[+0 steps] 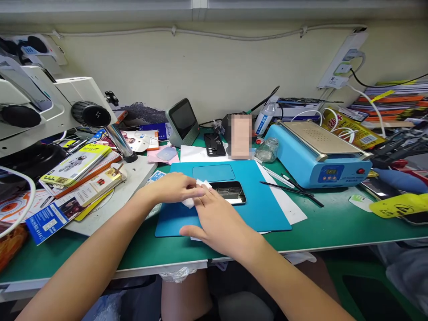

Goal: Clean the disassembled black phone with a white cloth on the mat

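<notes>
Forearms [277, 276], lower frame | left hand [172, 187], centre, pinches white tissue [189, 203] | right hand [222, 223] beside it, ungripped, fingers outstretched against tissue | phone [237, 192], centre, flat on blue mat [267, 214], left end under fingers | light, even fingertip pressure with phone steadied would likely suit its surface.

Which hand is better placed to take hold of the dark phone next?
Probably the right hand: its fingers are at the near left end of the phone and its thumb is spread. The left hand lies farther left, by the crumpled white tissue.
</notes>
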`<state>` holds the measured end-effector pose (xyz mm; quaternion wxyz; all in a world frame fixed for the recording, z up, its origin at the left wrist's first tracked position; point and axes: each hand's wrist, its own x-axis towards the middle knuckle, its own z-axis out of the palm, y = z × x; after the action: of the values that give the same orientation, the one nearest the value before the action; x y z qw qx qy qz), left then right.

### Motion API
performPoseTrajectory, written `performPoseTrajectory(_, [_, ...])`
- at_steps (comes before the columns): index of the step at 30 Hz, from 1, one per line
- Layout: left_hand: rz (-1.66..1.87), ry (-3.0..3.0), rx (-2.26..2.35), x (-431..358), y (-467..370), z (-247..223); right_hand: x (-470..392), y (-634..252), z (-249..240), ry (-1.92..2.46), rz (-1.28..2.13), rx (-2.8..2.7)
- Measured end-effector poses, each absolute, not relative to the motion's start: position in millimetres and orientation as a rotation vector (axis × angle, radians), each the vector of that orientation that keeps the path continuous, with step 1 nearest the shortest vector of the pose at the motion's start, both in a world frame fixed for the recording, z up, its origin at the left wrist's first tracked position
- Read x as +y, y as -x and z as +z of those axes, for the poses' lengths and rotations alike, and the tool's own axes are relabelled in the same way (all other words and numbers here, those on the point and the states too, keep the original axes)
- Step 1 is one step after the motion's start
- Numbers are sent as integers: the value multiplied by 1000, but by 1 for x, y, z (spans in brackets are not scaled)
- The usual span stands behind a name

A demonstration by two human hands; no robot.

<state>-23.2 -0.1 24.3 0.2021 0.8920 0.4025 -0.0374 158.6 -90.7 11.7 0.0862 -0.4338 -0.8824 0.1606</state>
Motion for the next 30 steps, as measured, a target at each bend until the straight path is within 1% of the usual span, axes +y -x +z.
performPoseTrajectory(5, [-140, -2504, 1180, -1, 22, 26, -115, -190, 8, 1299, 432, -2697])
performPoseTrajectory(11, [-123, -2468, 1190, 0, 21, 26, -118, -240, 8, 1549, 376, -2621])
performPoseTrajectory(15, [-121, -2472, 1181, 3, 23, 23, -97, -222, 12, 1610, 414, -2583])
performPoseTrajectory(20, [-97, -2489, 1121, 4, 25, 22, -87, -169, 11, 1329, 545, -2624])
performPoseTrajectory(23, [-86, -2483, 1126, 3, 24, 23, -96, -162, 7, 1290, 530, -2619])
performPoseTrajectory(26, [-94, -2499, 1143, 2, 22, 24, -110, -185, 5, 1297, 504, -2641])
performPoseTrajectory(30, [-100, -2484, 1162, 2, 21, 24, -120, -234, 7, 1479, 425, -2641])
